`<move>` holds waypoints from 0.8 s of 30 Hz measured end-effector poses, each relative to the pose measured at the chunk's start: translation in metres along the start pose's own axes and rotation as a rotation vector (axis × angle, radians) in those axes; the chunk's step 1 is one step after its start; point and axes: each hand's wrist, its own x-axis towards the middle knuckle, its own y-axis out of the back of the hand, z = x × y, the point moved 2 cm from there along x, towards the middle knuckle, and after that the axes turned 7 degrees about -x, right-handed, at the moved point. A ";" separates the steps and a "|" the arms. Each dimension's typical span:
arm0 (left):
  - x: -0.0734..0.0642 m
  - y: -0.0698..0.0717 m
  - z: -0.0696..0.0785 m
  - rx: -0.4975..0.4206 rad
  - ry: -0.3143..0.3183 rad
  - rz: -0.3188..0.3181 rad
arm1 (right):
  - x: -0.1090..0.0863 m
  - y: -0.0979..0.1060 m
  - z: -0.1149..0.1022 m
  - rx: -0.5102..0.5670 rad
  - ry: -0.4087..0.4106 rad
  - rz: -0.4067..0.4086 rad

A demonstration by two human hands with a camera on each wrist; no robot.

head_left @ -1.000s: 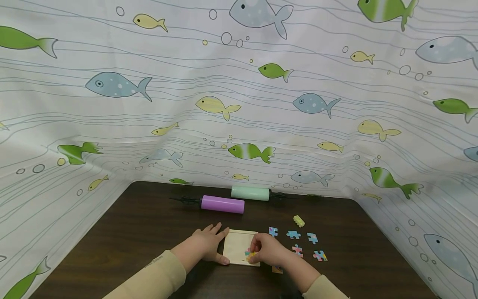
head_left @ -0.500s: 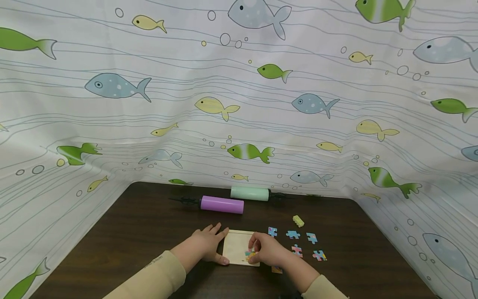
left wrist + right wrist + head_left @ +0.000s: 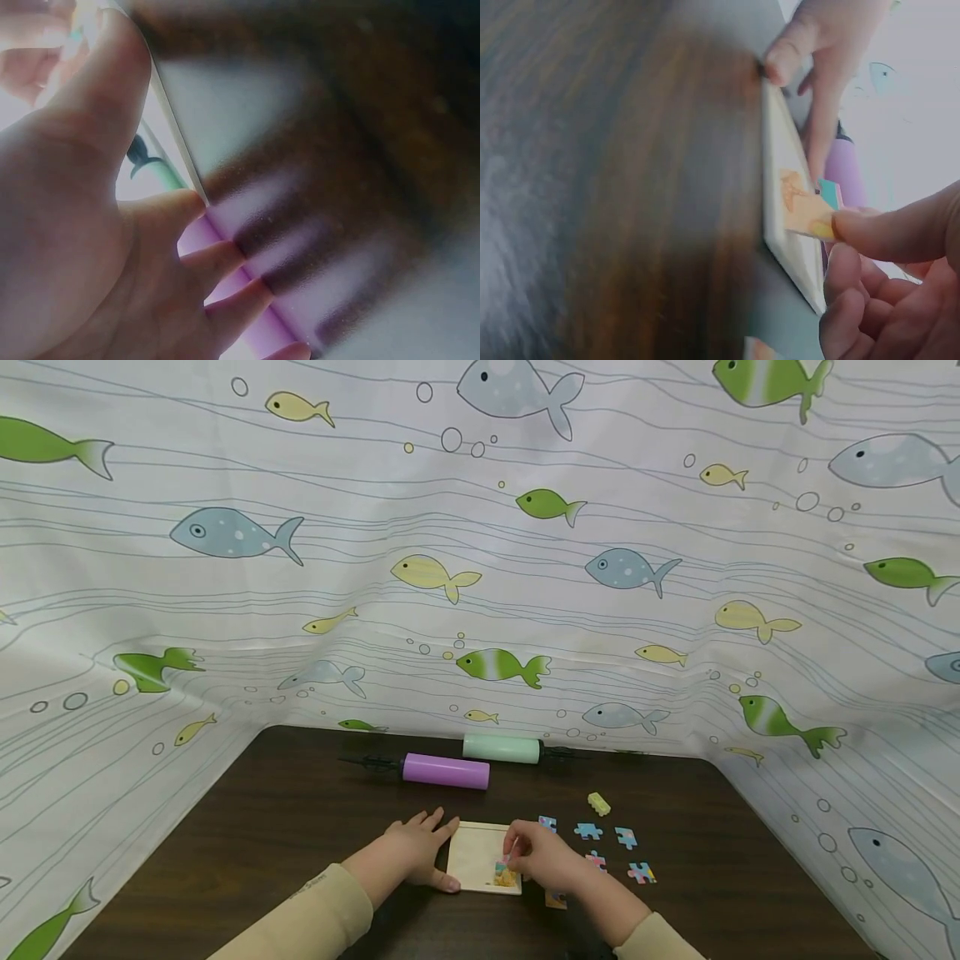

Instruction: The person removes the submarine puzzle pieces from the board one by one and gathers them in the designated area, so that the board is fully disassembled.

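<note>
A pale square wooden puzzle tray (image 3: 468, 856) lies on the dark table. My left hand (image 3: 412, 852) steadies its left side, fingers spread, with thumb and fingertips at the edge. Over the tray's lower right corner, my right hand (image 3: 543, 860) pinches a jigsaw puzzle piece (image 3: 802, 214) between thumb and fingers. That piece shows orange and yellow with some teal, and in the right wrist view it is tilted close over the tray. Part of it is hidden by the fingertips. In the left wrist view, the left thumb and fingers run along the tray's edge.
Several loose puzzle pieces (image 3: 588, 832) lie right of the tray, one (image 3: 556, 900) under the right forearm's near side. A yellow toy brick (image 3: 599, 803) sits behind them. A purple hand pump (image 3: 446, 771) and a mint one (image 3: 501, 748) lie at the back, before a fish-patterned curtain (image 3: 480, 610).
My right hand has shifted slightly up and away from the corner, so more of the orange puzzle piece shows. My left hand has stayed in place.
</note>
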 end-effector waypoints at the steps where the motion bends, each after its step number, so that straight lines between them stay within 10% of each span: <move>1: 0.000 0.000 0.000 -0.002 -0.002 -0.001 | -0.002 0.002 0.000 0.017 0.007 -0.005; 24: -0.007 0.006 0.004 -0.006 -0.006 -0.003 | -0.123 0.109 0.090 0.231 -0.060 -0.108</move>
